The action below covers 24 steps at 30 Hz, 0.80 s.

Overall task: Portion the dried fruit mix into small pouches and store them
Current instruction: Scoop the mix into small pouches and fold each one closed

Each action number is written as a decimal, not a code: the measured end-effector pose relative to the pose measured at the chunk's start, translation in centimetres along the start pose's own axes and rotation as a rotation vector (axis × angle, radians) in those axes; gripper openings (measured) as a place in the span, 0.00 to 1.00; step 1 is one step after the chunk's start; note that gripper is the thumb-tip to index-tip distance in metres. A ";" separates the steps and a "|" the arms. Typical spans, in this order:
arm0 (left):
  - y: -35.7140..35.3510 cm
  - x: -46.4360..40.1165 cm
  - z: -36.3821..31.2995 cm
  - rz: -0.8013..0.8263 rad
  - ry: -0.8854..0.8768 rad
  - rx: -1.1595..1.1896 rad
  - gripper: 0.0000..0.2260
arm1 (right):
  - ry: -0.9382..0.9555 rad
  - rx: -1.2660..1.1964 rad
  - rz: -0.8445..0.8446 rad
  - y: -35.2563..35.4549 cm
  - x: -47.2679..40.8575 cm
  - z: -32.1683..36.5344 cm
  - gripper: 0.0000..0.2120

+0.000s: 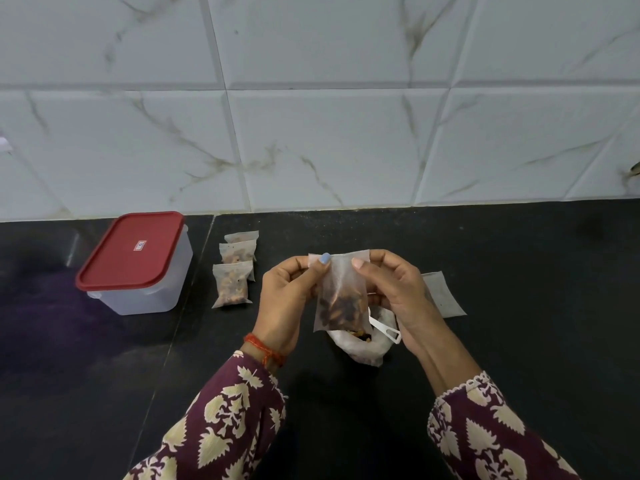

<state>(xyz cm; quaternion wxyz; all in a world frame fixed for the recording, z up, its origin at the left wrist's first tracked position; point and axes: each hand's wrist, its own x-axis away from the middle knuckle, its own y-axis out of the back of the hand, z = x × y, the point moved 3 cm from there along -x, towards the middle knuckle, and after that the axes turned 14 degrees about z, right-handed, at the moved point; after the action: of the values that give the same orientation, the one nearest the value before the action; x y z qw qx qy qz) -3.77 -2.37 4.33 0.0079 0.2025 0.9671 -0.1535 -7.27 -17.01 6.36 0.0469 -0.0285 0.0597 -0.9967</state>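
A small translucent pouch [341,299] with dried fruit mix in its lower half hangs upright above the black counter. My left hand [289,296] pinches its top left edge and my right hand [394,292] pinches its top right edge. Under the pouch lies the larger white bag of fruit mix [363,344], open, with a white scoop [386,330] sticking out. Three filled pouches [235,271] lie in a row to the left. A clear plastic box with a red lid [136,261], closed, stands further left.
A flat empty pouch [443,296] lies on the counter behind my right hand. The black counter [519,271] runs to a white marble-tiled wall [329,133] at the back. A seam in the counter runs diagonally between the box and the pouches.
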 end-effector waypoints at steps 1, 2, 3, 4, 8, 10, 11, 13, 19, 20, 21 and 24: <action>0.0 0.1 -0.1 0.003 -0.001 -0.012 0.09 | -0.006 -0.004 0.028 -0.1 0.0 0.0 0.11; 0.0 0.1 -0.1 0.006 -0.005 -0.027 0.08 | -0.013 0.007 0.052 -0.1 0.0 0.1 0.12; -0.1 0.2 -0.1 0.008 -0.011 -0.037 0.08 | -0.016 0.026 0.065 -0.2 0.1 0.0 0.10; -0.2 0.3 -0.1 0.009 -0.017 -0.043 0.08 | -0.010 0.046 0.058 -0.3 0.0 0.0 0.08; -0.7 0.5 -0.6 0.050 -0.049 0.007 0.08 | 0.033 0.052 -0.042 -0.1 -0.1 -0.2 0.04; -0.7 0.5 -0.8 0.065 -0.061 0.071 0.10 | 0.035 0.015 -0.051 0.0 -0.1 -0.2 0.04; -0.6 0.4 -0.9 0.065 -0.064 0.081 0.11 | 0.036 -0.001 -0.048 0.0 -0.1 -0.2 0.04; -0.4 0.4 -0.9 0.049 -0.067 0.073 0.08 | 0.041 -0.028 -0.045 0.0 -0.1 -0.1 0.03; -0.1 0.3 -0.8 0.060 -0.097 0.010 0.03 | 0.031 -0.086 -0.046 0.1 0.1 0.0 0.02; -0.1 0.3 -0.8 0.056 -0.113 0.003 0.04 | 0.029 -0.089 -0.047 0.1 0.1 0.0 0.02; -0.1 0.3 -0.8 0.053 -0.128 0.004 0.05 | 0.029 -0.090 -0.049 0.0 0.0 0.0 0.03; -0.2 0.4 -0.8 0.045 -0.160 -0.019 0.07 | 0.027 -0.102 -0.058 0.0 0.0 -0.1 0.05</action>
<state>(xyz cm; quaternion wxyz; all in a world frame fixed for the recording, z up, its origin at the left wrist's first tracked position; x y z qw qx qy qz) -4.16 -2.14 5.12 0.0908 0.2112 0.9600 -0.1597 -7.22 -17.00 6.29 0.0159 -0.0192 0.1102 -0.9936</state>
